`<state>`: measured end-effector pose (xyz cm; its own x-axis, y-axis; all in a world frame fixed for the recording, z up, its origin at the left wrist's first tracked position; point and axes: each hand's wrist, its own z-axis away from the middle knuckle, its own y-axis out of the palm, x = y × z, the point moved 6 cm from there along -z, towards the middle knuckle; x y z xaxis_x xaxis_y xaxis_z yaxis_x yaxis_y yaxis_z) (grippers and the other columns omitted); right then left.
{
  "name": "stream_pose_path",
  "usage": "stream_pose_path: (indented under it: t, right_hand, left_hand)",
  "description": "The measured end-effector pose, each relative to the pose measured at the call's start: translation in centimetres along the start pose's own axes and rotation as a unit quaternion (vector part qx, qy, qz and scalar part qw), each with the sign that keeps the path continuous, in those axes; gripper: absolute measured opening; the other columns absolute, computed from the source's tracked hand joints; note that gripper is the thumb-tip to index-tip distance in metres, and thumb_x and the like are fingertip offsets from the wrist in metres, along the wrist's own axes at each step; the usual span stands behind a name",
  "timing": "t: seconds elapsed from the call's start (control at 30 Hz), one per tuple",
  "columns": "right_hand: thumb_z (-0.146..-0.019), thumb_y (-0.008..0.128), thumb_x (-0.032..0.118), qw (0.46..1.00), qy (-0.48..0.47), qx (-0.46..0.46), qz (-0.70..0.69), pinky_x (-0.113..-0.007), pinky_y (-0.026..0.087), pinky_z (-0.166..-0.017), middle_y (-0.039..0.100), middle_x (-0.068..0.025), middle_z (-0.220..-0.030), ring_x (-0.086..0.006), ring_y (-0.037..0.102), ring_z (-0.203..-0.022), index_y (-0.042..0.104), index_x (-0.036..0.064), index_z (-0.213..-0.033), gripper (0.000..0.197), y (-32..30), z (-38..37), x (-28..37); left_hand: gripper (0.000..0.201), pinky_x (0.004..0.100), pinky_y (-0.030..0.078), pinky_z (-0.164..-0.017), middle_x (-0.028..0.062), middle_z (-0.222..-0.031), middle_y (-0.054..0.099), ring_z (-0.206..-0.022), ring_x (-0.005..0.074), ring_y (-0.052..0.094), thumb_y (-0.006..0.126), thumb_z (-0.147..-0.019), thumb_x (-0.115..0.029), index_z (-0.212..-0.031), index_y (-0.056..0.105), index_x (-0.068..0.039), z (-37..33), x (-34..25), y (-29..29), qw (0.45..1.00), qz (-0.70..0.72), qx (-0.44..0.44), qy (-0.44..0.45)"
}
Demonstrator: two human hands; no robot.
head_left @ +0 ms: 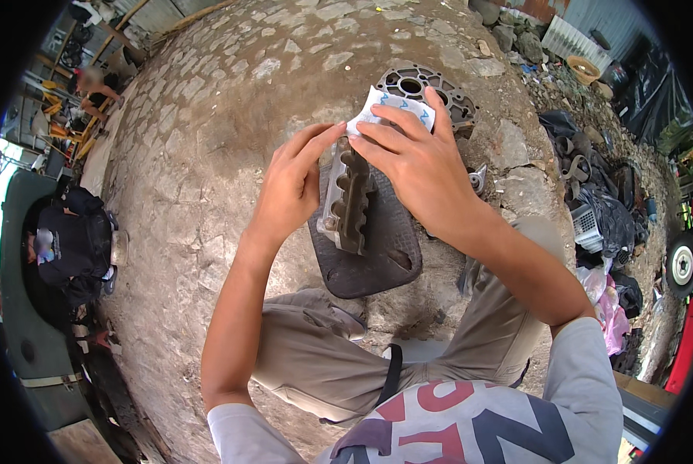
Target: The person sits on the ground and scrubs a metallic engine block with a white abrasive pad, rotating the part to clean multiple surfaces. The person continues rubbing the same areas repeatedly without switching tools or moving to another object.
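A white paper sheet [397,110] with blue marks lies over the far end of a grey metal engine part [353,197] with a scalloped edge. My right hand [431,174] grips the sheet, its fingers across the top and the index finger stretched past its right edge. My left hand [288,185] pinches the sheet's left corner with its fingertips; its thumb is partly hidden. The metal part stands on a dark rubber mat [370,271] in front of me. What is under the paper does not show.
Beyond my hands a round metal casing [459,97] with holes lies on the stone ground. A small metal piece [478,179] sits right of the mat. Two people are at the left, one by a dark green vehicle body [22,309]. Bags and a white crate [586,228] line the right.
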<state>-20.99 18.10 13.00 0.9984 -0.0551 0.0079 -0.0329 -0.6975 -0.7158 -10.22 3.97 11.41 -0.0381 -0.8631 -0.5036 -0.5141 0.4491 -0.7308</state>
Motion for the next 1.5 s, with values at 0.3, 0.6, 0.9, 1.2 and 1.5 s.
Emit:
stream_pose_path:
  t: [0.3, 0.6, 0.9, 1.2, 1.5]
  right_hand:
    - [-0.091, 0.067, 0.014, 0.999, 0.023, 0.048, 0.008, -0.068, 0.024, -0.123, 0.073, 0.0006, -0.123, -0.0208, 0.061, -0.129, 0.077, 0.0145, -0.122, 0.033, -0.1, -0.2, -0.4]
    - [-0.091, 0.067, 0.01, 0.989, -0.02, 0.026, -0.146, -0.066, 0.025, -0.123, 0.072, -0.0003, -0.125, -0.0211, 0.065, -0.125, 0.073, 0.0213, -0.131, 0.042, -2.5, -0.4, 2.5]
    - [-0.092, 0.069, 0.015, 0.981, -0.053, 0.113, -0.146, -0.062, 0.027, -0.123, 0.064, 0.0001, -0.138, -0.0189, 0.053, -0.141, 0.07, 0.0229, -0.135, 0.044, -0.5, 0.9, 3.7]
    - [-0.088, 0.071, 0.008, 0.98, -0.074, 0.151, -0.104, -0.058, 0.029, -0.123, 0.062, -0.0008, -0.145, -0.0215, 0.049, -0.145, 0.068, 0.0236, -0.138, 0.052, -0.6, 0.2, 2.6]
    - [-0.088, 0.072, 0.009, 0.978, -0.071, 0.172, -0.097, -0.057, 0.03, -0.123, 0.06, -0.001, -0.148, -0.0257, 0.047, -0.147, 0.067, 0.0232, -0.141, 0.055, -0.8, -0.2, 2.3]
  left_hand:
    - [0.06, 0.0374, 0.049, -0.106, 0.0171, -0.143, 0.061, -0.13, 0.0334, 0.061, 0.045, -0.095, 0.017, -0.146, 0.062, -0.01, 0.3, 0.3, -0.2, 1.0, 0.002, -0.001, -0.017]
    - [0.056, 0.0424, 0.05, -0.106, 0.0168, -0.138, 0.065, -0.125, 0.0328, 0.064, 0.053, -0.098, 0.011, -0.15, 0.055, -0.01, 1.7, 1.4, -0.9, 0.996, 0.074, -0.036, -0.045]
    - [0.064, 0.0374, 0.049, -0.11, 0.0141, -0.14, 0.064, -0.13, 0.0234, 0.062, 0.051, -0.101, 0.013, -0.16, 0.044, -0.009, 3.7, 2.9, -1.4, 0.976, 0.169, 0.035, -0.131]
    - [0.074, 0.0414, 0.051, -0.109, 0.0173, -0.14, 0.064, -0.127, 0.0298, 0.063, 0.053, -0.096, 0.015, -0.163, 0.042, -0.014, 4.3, 2.8, -0.7, 0.974, 0.189, 0.072, -0.107]
    - [0.066, 0.0445, 0.054, -0.102, 0.0193, -0.137, 0.066, -0.121, 0.0307, 0.067, 0.06, -0.105, -0.008, -0.166, 0.035, -0.017, 6.6, 7.6, 0.5, 0.938, 0.095, 0.236, -0.234]
